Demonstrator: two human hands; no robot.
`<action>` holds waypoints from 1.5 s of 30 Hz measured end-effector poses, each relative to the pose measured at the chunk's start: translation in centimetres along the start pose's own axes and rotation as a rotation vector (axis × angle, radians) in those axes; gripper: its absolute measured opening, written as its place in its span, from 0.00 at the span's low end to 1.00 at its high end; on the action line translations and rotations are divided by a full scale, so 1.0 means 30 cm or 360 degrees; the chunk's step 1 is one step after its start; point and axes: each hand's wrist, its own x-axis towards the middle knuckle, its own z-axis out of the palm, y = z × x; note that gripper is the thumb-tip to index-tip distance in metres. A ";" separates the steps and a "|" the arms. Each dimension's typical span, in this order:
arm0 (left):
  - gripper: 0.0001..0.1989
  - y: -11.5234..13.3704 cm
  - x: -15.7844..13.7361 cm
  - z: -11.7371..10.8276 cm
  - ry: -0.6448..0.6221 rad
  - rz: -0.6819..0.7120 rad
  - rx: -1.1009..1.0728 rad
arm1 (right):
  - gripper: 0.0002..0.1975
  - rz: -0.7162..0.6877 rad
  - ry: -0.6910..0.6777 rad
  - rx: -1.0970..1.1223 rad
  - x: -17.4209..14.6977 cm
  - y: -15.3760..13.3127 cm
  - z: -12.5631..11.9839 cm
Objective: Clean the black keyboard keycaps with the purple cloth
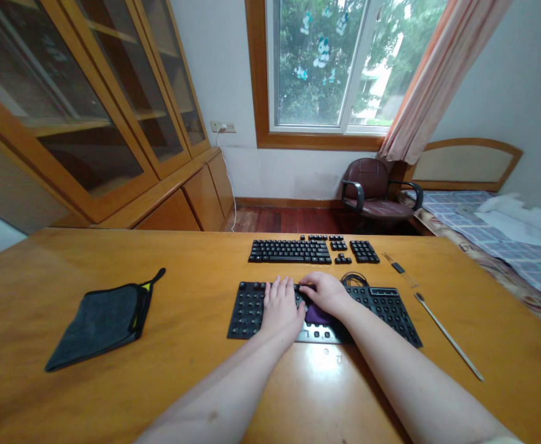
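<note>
The left hand (280, 305) lies flat and ungrasping on a black keyboard base (247, 314), fingers extended. The right hand (328, 293) bends over a purple piece (317, 316) lying on the base between the two hands; whether it grips the piece cannot be told. The base sits near the middle of a glossy, yellowish-brown wooden surface (196, 259), with a dark cable (355, 279) looped at its back edge. Behind it, loose black keycaps (290, 251) stand in keyboard order. To the right lie a small dark tool with wire prongs (398, 267) and a thin pale stick (450, 338) with a dark tip; to the left, a folded grey cloth (103, 320).

Beyond the surface are glass-fronted cabinets (126, 179), a window (316, 92) with stickers, a pink curtain (446, 80), a maroon armchair (372, 185) and a bed (506, 216) with plaid bedding.

The hands and right forearm cover much of the base's middle, hiding part of the purple piece, whose material is unclear. Keycap legends are too small to read, cabinet interiors are dim, and the bed is cut off at the right edge.
</note>
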 end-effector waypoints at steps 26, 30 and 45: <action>0.23 0.015 0.006 -0.162 -0.0041 -0.0043 -0.0044 | 0.14 -0.0119 0.0340 -0.0060 -0.026 -0.019 0.004; 0.20 -0.004 0.120 -0.249 -0.0092 -0.0023 -0.0057 | 0.15 -0.0205 0.0366 -0.0095 -0.031 -0.021 0.008; 0.17 -0.027 0.753 -0.039 -0.0328 -0.0049 0.0022 | 0.16 -0.0678 0.0431 -0.0236 -0.042 -0.041 0.026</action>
